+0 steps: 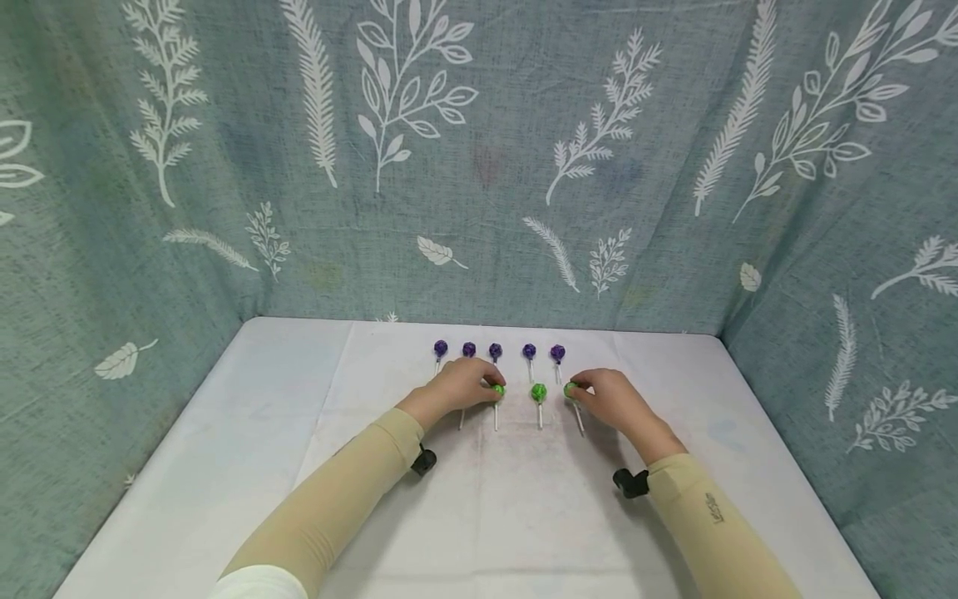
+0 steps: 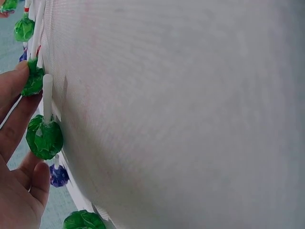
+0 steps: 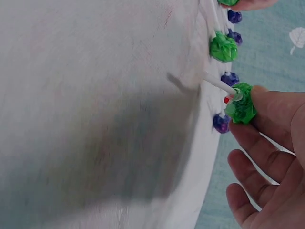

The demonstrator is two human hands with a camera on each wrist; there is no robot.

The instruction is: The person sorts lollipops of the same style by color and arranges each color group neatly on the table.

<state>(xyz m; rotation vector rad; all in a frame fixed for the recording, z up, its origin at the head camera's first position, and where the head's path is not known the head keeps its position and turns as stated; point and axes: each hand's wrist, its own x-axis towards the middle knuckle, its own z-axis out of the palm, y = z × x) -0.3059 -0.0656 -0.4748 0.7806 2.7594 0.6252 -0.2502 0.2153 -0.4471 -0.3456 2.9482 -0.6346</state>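
My left hand (image 1: 458, 386) pinches the green-wrapped head of a lollipop (image 2: 33, 80) between thumb and fingers; its white stick points toward me. Two more green lollipops, the nearer one (image 2: 44, 138) and another (image 2: 83, 220), lie by this hand and are mostly hidden by it in the head view. My right hand (image 1: 614, 401) pinches another green lollipop (image 3: 242, 104) by its head, the stick slanting down to the table. Between the hands lies a green lollipop (image 1: 539, 392) that neither touches.
Behind the green ones runs a row of several purple lollipops (image 1: 530, 351), sticks toward me; the left hand partly covers some. All lie on a white-covered table (image 1: 524, 516). A leaf-patterned curtain (image 1: 494, 249) closes off the back and sides.
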